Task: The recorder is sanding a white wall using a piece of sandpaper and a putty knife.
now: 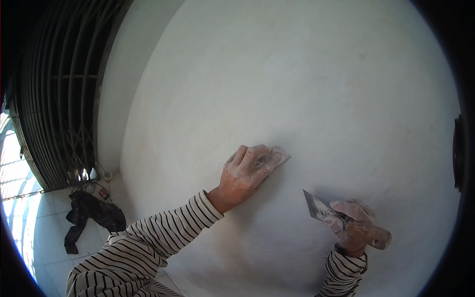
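My left hand (245, 172), coated in white dust, grips a small flat scraper-like piece (284, 154) against the pale plastered wall (297, 92). Fingers cover most of that piece, so its exact kind is unclear. Lower right, my right hand (350, 222) is closed around a putty knife. Its metal blade (315, 206), smeared with white, points up and left, and the wooden handle (378, 237) sticks out at the lower right. This blade appears just off the wall; contact cannot be told. Both sleeves are striped.
A dark folding metal gate (70, 85) stands at the left beside a narrow wall strip. On the tiled floor (55, 241) lie a dark cloth or garment (96, 211), a small red item (103, 193) and a thin cable (88, 186). A dark object (458, 154) shows at the right rim.
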`<state>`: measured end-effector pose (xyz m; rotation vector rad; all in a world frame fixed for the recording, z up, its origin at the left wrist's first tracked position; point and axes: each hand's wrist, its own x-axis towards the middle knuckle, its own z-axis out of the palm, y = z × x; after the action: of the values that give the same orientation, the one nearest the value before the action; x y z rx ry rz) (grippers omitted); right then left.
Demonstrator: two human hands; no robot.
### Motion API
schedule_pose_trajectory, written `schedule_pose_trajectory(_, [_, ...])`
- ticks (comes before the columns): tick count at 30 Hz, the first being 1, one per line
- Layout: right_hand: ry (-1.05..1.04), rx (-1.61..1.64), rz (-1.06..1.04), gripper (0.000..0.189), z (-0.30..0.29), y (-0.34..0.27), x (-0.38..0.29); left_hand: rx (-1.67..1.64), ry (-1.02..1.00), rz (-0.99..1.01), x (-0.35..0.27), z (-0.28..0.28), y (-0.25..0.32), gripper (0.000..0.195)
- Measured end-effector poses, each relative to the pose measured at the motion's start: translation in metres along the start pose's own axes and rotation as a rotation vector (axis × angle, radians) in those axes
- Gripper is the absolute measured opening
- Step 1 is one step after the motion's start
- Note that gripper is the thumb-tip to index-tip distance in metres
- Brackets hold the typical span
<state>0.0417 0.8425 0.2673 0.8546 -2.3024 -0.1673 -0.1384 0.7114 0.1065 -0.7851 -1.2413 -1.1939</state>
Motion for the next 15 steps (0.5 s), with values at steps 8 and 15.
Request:
schedule_pose_trajectory(8, [-0.017,-0.075,-0.033,0.025,-0.004,0.005,-0.021,0.078,-0.109,0.130,-0.018,0.008,0.004,0.050])
schedule_pose_trajectory(15, [-0.041,-0.028,-0.083,0.024,0.003,0.027,-0.007,0.055,-0.174,0.049,-0.037,0.009,-0.003,0.051])
